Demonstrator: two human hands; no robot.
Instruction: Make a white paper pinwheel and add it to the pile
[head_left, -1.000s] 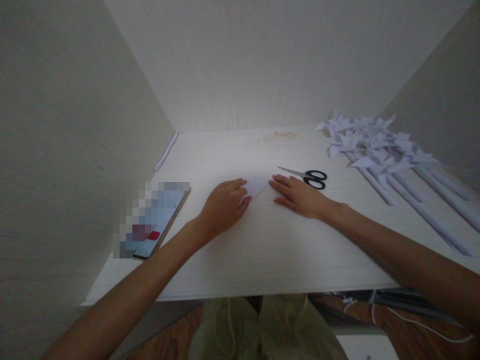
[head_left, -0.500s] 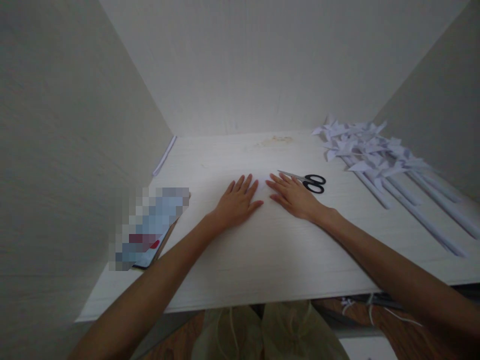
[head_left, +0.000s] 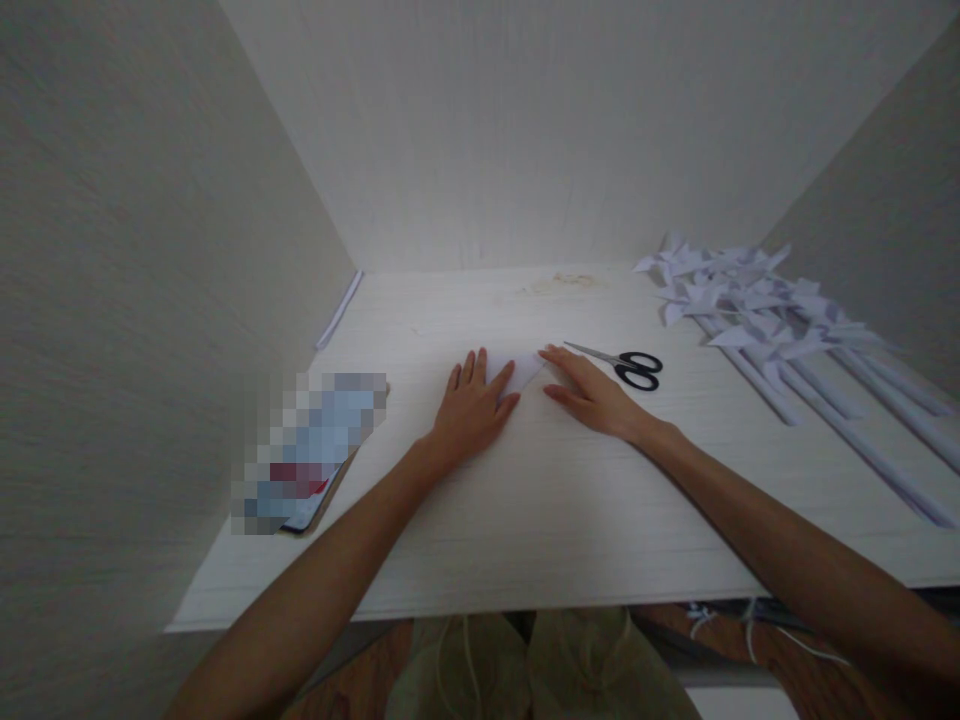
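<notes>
A small folded piece of white paper (head_left: pixel 526 369) lies on the white table, partly hidden under my left hand. My left hand (head_left: pixel 474 405) rests flat on its left part, fingers spread. At the paper's right corner, the fingertips of my right hand (head_left: pixel 592 393) touch down; its fingers are stretched out and its thumb stands apart. Just beyond my right hand lies a pair of scissors (head_left: pixel 626 367) with black handles, blades pointing left.
Several white paper pinwheels (head_left: pixel 750 300) with rolled paper sticks are heaped at the right. A phone (head_left: pixel 322 460), its screen blurred, lies at the left. A thin white paper strip (head_left: pixel 340 310) rests along the left wall. Walls enclose the table's back and sides.
My hands have drawn a little apart, and more of the folded paper shows between them. The right hand's fingers are closer together than before. The camera view has shifted slightly.
</notes>
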